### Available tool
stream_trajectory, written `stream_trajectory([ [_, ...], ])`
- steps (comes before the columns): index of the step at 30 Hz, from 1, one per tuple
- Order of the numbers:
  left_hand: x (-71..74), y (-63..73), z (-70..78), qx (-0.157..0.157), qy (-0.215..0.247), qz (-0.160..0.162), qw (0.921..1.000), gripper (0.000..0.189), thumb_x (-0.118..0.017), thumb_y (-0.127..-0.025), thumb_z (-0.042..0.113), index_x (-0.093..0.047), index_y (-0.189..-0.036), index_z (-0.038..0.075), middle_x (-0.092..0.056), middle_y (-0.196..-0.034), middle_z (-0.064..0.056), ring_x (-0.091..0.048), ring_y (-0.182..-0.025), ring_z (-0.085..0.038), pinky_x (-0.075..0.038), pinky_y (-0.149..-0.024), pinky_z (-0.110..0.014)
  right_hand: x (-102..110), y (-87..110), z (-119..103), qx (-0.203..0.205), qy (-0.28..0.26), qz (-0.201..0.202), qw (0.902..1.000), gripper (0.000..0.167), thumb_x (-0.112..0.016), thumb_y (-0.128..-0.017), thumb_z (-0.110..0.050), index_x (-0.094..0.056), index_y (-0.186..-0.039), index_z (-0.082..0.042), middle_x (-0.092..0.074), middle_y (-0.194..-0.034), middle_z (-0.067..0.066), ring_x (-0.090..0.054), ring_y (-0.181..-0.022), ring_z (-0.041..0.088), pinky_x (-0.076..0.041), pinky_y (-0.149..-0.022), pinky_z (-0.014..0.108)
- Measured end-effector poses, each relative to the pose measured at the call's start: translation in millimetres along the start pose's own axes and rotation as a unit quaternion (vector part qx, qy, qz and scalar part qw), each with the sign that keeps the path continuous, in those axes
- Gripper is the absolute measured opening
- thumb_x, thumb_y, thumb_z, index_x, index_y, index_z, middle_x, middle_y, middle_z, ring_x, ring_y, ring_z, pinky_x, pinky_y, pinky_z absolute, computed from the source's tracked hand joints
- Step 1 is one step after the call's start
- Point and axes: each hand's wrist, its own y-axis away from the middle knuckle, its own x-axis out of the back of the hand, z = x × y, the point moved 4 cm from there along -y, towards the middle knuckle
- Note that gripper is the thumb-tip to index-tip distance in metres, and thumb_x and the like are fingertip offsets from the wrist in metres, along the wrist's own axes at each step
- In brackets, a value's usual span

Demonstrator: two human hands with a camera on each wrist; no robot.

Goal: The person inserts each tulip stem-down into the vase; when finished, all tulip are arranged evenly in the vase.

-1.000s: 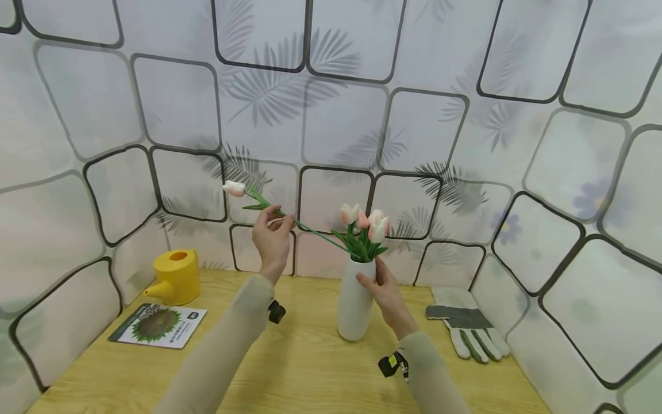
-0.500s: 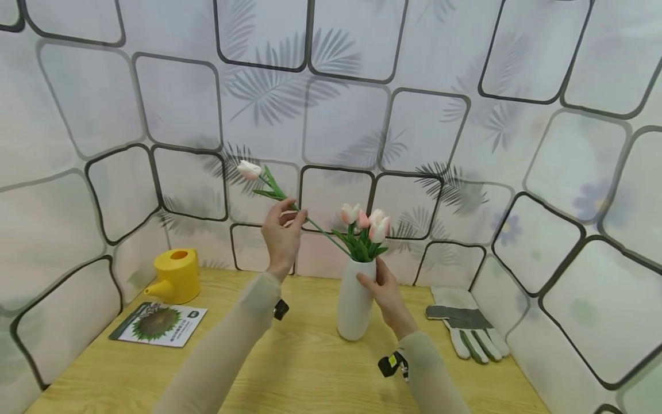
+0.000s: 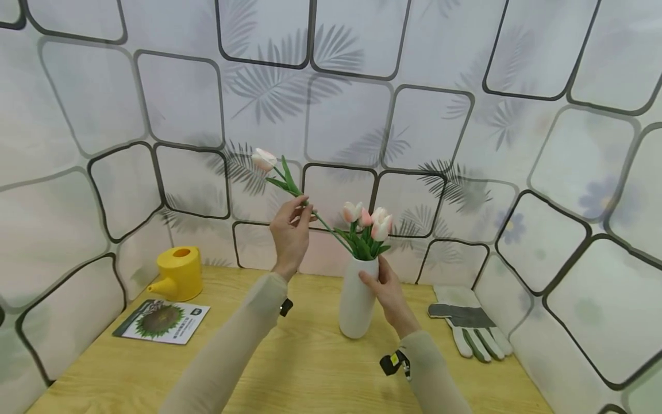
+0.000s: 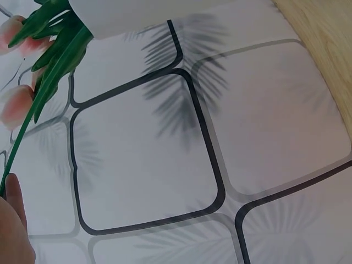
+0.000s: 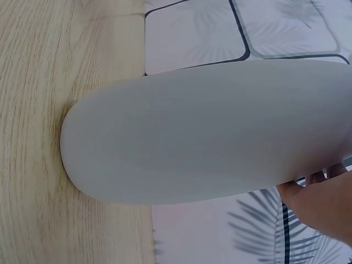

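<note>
My left hand point(image 3: 291, 236) pinches the green stem of a pale pink-and-white tulip point(image 3: 264, 160), whose head points up and to the left. The stem slants down to the mouth of a white vase point(image 3: 357, 305), its lower end hidden among the leaves there. Several other tulips point(image 3: 381, 224) stand in the vase. With thumb in front and fingers behind, my right hand point(image 3: 390, 296) grips the vase near its top. In the right wrist view, the vase base rests on the wooden surface. The left wrist view shows the held stem point(image 4: 25, 129) crossing close to the pink blooms point(image 4: 16, 107).
At the left of the wooden table point(image 3: 310, 368) stand a yellow watering can point(image 3: 178, 279) and a packet with a sunflower picture point(image 3: 161, 322). White, grey and green work gloves point(image 3: 468, 322) lie at the right. A patterned wall point(image 3: 346, 121) closes off the back and sides.
My left hand has moved up and to the right with the tulip, whose stem now stands steeper. The right hand and the vase have stayed in place.
</note>
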Motion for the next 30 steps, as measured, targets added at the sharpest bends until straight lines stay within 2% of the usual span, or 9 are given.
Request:
stream_trajectory([
  [3,-3.7,-1.1,13.1,-0.015,-0.010,-0.005,0.9998,0.021,-0.061,-0.090,-0.011,-0.066,-0.110,-0.011,-0.065,-0.097,-0.027,-0.069,-0.078,-0.038,-0.061,-0.068,-0.038,-0.3,-0.1,0.9,-0.002,0.001,-0.001,1.0000,0.077,-0.065,-0.096,-0.026,-0.019,-0.157,-0.015,-0.032,-0.158,0.010,-0.034,-0.144,0.029,-0.027,-0.118,0.052],
  [4,-5.6,-0.8,12.8,-0.020,-0.010,-0.010,0.9997,0.021,-0.061,-0.090,-0.011,-0.066,-0.110,-0.011,-0.065,-0.097,-0.027,-0.069,-0.078,-0.038,-0.061,-0.067,-0.038,-0.3,-0.2,1.4,-0.003,0.000,0.001,1.0000,0.077,-0.066,-0.096,-0.027,-0.020,-0.157,-0.015,-0.032,-0.158,0.009,-0.035,-0.144,0.029,-0.028,-0.118,0.052],
  [9,-17.1,6.2,0.4,-0.047,-0.022,-0.054,0.9972,0.021,-0.063,-0.089,-0.009,-0.067,-0.110,-0.010,-0.066,-0.098,-0.028,-0.069,-0.080,-0.038,-0.060,-0.066,-0.042,-0.1,0.1,3.7,-0.009,0.002,0.005,0.9999,0.080,-0.067,-0.094,-0.030,-0.020,-0.157,-0.015,-0.031,-0.159,0.009,-0.033,-0.145,0.029,-0.027,-0.118,0.053],
  [13,-23.0,15.8,-10.6,-0.062,-0.038,-0.086,0.9937,0.020,-0.067,-0.088,-0.007,-0.067,-0.108,-0.005,-0.068,-0.097,-0.022,-0.071,-0.077,-0.032,-0.061,-0.063,-0.036,-1.2,-0.1,4.2,-0.016,0.000,0.005,0.9999,0.081,-0.068,-0.094,-0.031,-0.020,-0.157,-0.016,-0.030,-0.159,0.008,-0.033,-0.145,0.028,-0.027,-0.119,0.052],
  [18,-26.4,26.9,-13.7,-0.052,-0.050,-0.133,0.9885,0.021,-0.069,-0.088,-0.001,-0.061,-0.108,0.000,-0.069,-0.098,-0.017,-0.072,-0.072,-0.028,-0.059,-0.062,-0.024,-3.4,1.1,2.6,-0.015,0.003,0.000,0.9999,0.084,-0.067,-0.094,-0.032,-0.015,-0.158,-0.014,-0.026,-0.161,0.011,-0.030,-0.146,0.030,-0.025,-0.119,0.054],
  [23,-30.5,35.6,-15.3,-0.056,-0.079,-0.162,0.9821,0.021,-0.071,-0.088,0.002,-0.059,-0.104,0.002,-0.072,-0.090,-0.016,-0.072,-0.066,-0.025,-0.056,-0.056,-0.019,-3.1,1.0,2.6,-0.017,0.003,0.001,0.9999,0.084,-0.067,-0.094,-0.031,-0.015,-0.158,-0.013,-0.027,-0.160,0.011,-0.031,-0.146,0.030,-0.025,-0.119,0.054],
  [30,-40.0,45.9,-21.4,-0.047,-0.078,-0.199,0.9758,0.012,-0.068,-0.092,0.005,-0.062,-0.102,0.004,-0.071,-0.093,-0.011,-0.072,-0.080,-0.019,-0.056,-0.061,-0.018,0.6,-0.8,0.8,-0.006,0.005,0.004,1.0000,0.081,-0.066,-0.095,-0.030,-0.018,-0.157,-0.013,-0.030,-0.159,0.011,-0.034,-0.143,0.031,-0.028,-0.117,0.055],
])
